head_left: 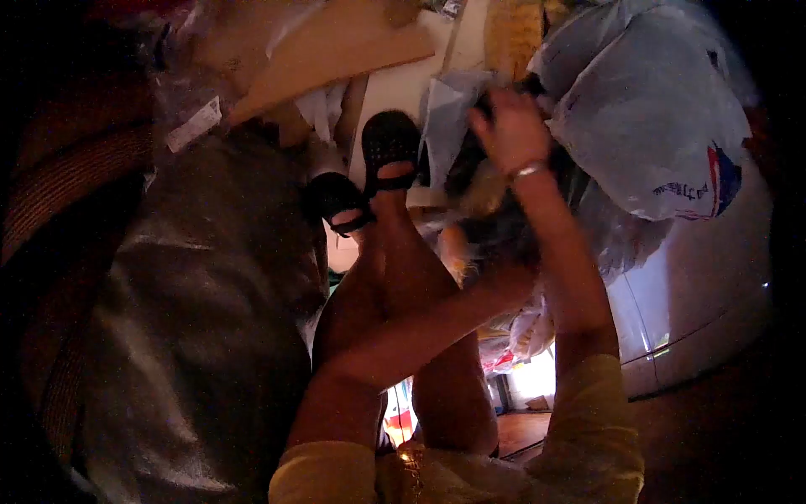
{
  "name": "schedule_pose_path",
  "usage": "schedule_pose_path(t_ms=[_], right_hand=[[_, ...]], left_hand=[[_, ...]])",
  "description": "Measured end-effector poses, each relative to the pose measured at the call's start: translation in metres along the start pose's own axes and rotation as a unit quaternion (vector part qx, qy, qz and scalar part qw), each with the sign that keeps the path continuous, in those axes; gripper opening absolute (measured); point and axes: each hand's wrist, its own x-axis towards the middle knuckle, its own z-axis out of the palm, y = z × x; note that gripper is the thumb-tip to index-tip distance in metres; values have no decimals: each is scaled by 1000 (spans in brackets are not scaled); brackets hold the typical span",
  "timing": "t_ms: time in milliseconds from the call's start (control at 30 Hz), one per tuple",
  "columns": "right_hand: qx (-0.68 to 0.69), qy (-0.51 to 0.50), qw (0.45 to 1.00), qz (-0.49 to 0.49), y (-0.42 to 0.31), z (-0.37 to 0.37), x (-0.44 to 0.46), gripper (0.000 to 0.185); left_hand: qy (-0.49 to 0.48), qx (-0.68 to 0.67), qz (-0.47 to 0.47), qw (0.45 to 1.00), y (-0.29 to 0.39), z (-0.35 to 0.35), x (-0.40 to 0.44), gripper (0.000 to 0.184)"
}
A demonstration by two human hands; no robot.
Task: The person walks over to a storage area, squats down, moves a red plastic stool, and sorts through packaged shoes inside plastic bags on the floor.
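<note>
My right hand, with a bracelet at the wrist, is raised beside a large whitish plastic bag. Its fingers are bent toward a dark object I cannot make out. Crossing over my legs, my left forearm leads to my left hand, which is blurred and partly behind my right forearm; its fingers do not show. Between the two hands lies a blurred dark mass of unclear kind. Left of my right hand is a pale bluish sheet or bag.
My feet wear black perforated shoes in front of me. A big dark, shiny sack fills the left side. Brown cardboard and clear plastic wrap with a white label lie at the upper left. Pale tiled floor shows at the right.
</note>
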Motion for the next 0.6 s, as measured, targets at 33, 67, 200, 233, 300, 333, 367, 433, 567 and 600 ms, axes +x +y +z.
schedule_pose_path(t_ms=[33,67,200,233,300,333,367,433,567,600], right_hand=[[-45,10,998,-32,-23,2,0,50],[-91,21,994,-64,-34,4,-1,55],[-107,-39,993,33,-32,34,38,62],[-81,-106,990,34,-25,29,47,62],[-60,-173,982,36,-9,17,46,62],[-54,-196,979,20,-3,10,50,56],[-47,-220,974,2,3,5,52,50],[150,-193,970,10,31,5,36,44],[470,-107,875,47,46,-17,-18,35],[471,-109,874,44,51,-20,-22,35]], left_hand=[[0,16,1,1000,0,1,1,42],[-1,27,3,1000,-1,2,2,40],[1,64,7,998,-3,-3,-2,36],[-4,73,2,997,-4,-5,-2,35],[-16,87,-6,996,-6,-9,-5,33],[-23,99,-12,995,-8,-15,-7,32],[-35,113,-28,993,-8,-22,-8,31],[-41,147,-83,985,-10,-39,-9,29],[323,79,-163,929,-55,-71,-7,31],[404,122,-107,900,-69,-88,-7,37]])
